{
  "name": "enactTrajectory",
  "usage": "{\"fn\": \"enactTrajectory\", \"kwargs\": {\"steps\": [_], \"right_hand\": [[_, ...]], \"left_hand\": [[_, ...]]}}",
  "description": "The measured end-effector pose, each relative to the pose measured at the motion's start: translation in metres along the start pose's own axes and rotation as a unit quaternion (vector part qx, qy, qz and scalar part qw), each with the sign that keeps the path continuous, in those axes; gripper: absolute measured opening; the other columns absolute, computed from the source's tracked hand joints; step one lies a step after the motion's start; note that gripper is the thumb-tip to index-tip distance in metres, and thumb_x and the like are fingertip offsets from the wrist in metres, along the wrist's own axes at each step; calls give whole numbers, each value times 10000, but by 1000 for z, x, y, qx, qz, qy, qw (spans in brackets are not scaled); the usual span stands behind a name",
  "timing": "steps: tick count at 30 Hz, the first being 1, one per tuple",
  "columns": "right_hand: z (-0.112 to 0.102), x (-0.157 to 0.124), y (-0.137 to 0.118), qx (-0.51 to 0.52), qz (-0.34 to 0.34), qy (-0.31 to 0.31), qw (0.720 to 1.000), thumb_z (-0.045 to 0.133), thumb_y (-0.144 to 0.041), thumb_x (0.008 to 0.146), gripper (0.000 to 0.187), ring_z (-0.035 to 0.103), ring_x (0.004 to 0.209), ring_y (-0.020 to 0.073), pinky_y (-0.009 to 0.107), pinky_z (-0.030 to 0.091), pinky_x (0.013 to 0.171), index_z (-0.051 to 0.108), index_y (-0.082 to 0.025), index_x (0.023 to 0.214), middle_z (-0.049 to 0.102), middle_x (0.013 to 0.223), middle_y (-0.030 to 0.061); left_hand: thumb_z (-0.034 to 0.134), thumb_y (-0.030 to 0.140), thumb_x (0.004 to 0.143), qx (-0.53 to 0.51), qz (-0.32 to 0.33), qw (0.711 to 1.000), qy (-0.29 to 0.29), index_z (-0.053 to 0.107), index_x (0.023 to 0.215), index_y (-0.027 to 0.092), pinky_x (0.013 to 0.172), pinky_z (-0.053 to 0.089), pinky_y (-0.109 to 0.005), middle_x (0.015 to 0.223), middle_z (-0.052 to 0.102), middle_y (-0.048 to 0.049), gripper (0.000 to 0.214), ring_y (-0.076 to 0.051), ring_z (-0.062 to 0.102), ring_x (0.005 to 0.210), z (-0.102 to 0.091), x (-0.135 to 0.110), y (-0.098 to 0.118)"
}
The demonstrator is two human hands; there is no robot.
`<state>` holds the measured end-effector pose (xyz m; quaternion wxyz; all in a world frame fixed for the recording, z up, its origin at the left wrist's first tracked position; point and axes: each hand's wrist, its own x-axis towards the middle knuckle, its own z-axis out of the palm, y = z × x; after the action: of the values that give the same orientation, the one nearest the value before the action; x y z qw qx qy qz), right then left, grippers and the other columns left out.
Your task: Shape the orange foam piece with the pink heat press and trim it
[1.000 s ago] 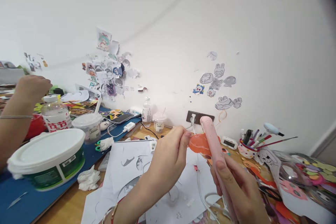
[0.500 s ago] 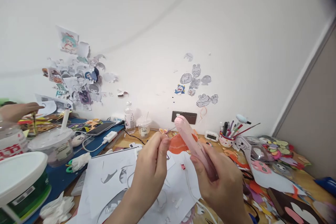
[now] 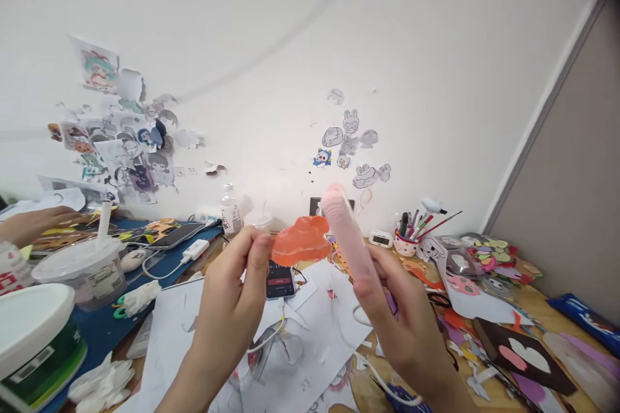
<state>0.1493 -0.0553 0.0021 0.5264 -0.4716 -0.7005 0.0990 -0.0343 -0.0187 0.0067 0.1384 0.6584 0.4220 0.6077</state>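
My left hand (image 3: pixel 237 284) pinches one end of a flat orange cut-out (image 3: pixel 300 242) with wavy edges between thumb and fingers. The cut-out's other end reaches towards a long, pale pink tool with a rounded tip (image 3: pixel 349 232), held upright and tilted in my right hand (image 3: pixel 400 310). I cannot tell whether the cut-out touches the tool, nor exactly what kind of tool it is. Below the cut-out, a phone (image 3: pixel 279 281) with a lit screen and a plugged-in cable lies by white paper sheets (image 3: pixel 320 329).
At left stand a white-lidded green tub (image 3: pixel 39 335), a lidded cup with a straw (image 3: pixel 80 271) and crumpled tissue (image 3: pixel 101 384). A co-worker's hand (image 3: pixel 41 222) is behind them. A pen cup (image 3: pixel 405 244), small clock (image 3: pixel 381 239) and dark brown board (image 3: pixel 523 358) are at right.
My left hand has moved left with the orange cut-out, which now shows more fully beside the pink tool. The phone beneath has come into view. The camera view has shifted slightly right.
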Motion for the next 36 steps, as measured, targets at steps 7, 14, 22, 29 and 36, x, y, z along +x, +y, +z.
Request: {"fn": "enactTrajectory", "kwargs": {"steps": [7,14,22,29,36], "right_hand": [[4,1,11,-181,-179,90,963,550,-297,822,109,526,542,143,275,378,510,550,-189,808,595,625,9],[5,12,35,-311,-315,148,885,624,-238,767,305,569,584,161,315,409,596,590,-129,1049,694,754,53],[6,1,18,246,139,-123,951,411,-503,877,418,382,417,81,218,291,406,591,-136,790,424,516,-37],[6,5,19,471,268,-185,820,357,-565,872,528,316,323,43,192,173,353,615,-109,928,427,477,-48],[-2,7,17,311,210,-100,922,437,-597,818,468,323,426,76,222,258,430,561,-150,879,418,558,-47]], "left_hand": [[344,223,939,36,45,998,-38,408,678,215,474,306,-220,565,371,54,269,-106,366,503,11,-8,3],[341,191,928,57,62,996,-16,416,693,217,490,309,-230,568,388,54,248,-111,383,492,22,-15,6],[344,220,919,43,21,999,25,403,663,220,495,287,-248,535,364,55,263,-128,379,489,33,-8,1],[325,232,923,41,18,999,29,396,663,223,490,288,-254,541,367,50,270,-132,385,487,32,-8,3],[344,259,924,54,13,997,57,410,682,222,476,295,-236,550,381,48,254,-124,388,494,19,-4,-3]]}}
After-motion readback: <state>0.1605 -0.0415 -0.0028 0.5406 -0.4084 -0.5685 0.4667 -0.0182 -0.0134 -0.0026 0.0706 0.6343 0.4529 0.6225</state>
